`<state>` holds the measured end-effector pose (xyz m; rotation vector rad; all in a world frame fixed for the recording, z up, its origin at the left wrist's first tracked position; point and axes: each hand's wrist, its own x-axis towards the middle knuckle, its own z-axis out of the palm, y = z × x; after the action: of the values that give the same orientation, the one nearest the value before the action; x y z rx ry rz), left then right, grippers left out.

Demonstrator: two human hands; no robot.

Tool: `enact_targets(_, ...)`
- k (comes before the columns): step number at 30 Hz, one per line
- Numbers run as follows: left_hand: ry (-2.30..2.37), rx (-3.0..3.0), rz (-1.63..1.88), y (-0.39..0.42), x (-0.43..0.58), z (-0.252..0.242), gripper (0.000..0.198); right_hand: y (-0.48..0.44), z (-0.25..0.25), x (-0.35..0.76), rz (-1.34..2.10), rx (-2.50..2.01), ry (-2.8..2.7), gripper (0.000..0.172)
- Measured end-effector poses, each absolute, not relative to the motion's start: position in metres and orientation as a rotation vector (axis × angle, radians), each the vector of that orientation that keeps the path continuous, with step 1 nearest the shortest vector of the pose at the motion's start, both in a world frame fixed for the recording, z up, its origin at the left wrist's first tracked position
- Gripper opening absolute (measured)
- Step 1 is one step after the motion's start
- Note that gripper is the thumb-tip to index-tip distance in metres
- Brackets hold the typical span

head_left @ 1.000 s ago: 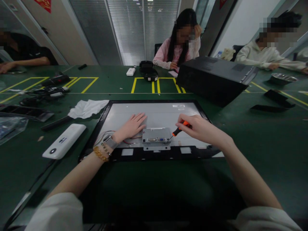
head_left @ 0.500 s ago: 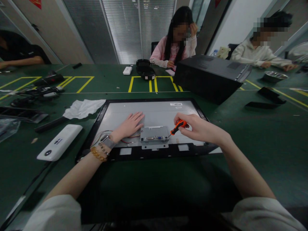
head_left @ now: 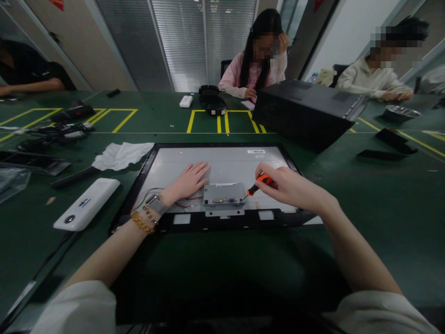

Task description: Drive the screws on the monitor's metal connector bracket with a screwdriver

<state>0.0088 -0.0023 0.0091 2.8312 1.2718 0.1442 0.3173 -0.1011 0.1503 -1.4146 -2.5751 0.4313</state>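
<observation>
A monitor panel (head_left: 229, 162) lies flat on the green table, its bare grey metal back up inside a black frame. A metal box with video ports (head_left: 224, 194) sits near the panel's front edge. My left hand (head_left: 187, 182) rests on the panel with its fingers spread, just left of that box, over some thin wires (head_left: 149, 195). In my right hand (head_left: 287, 185) is an orange and black screwdriver (head_left: 255, 186), held at a slant. Its tip meets the box beside the blue port, though the screw itself is too small to make out.
On the left lie a white power bank (head_left: 86, 204) with a cable, a crumpled white cloth (head_left: 121, 155) and tangled black cables (head_left: 59, 134). A large black casing (head_left: 306, 111) stands behind the panel. A metal bowl (head_left: 401, 112) is at right. People sit across the table.
My right fingers have rolled slightly on the screwdriver handle, its tip staying at the box. My left hand keeps its place. The person at far right has drawn their hands together.
</observation>
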Motion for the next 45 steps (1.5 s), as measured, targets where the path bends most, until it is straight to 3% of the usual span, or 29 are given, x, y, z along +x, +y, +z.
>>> enact_targets(8, 1.285, 2.833, 0.122, -0.003, 0.010, 0.010, 0.055, -0.102, 0.148, 0.313, 0.454, -1.330, -2.589, 0.026)
enact_targets(16, 1.275, 2.818, 0.132, -0.004, 0.010, 0.012, 0.054, -0.105, 0.149, 0.311, 0.517, -1.279, -2.540, 0.008)
enact_targets(45, 1.280, 2.845, 0.139, -0.004, 0.009, 0.010, 0.055, -0.107, 0.151, 0.304, 0.530, -1.313, -2.516, 0.005)
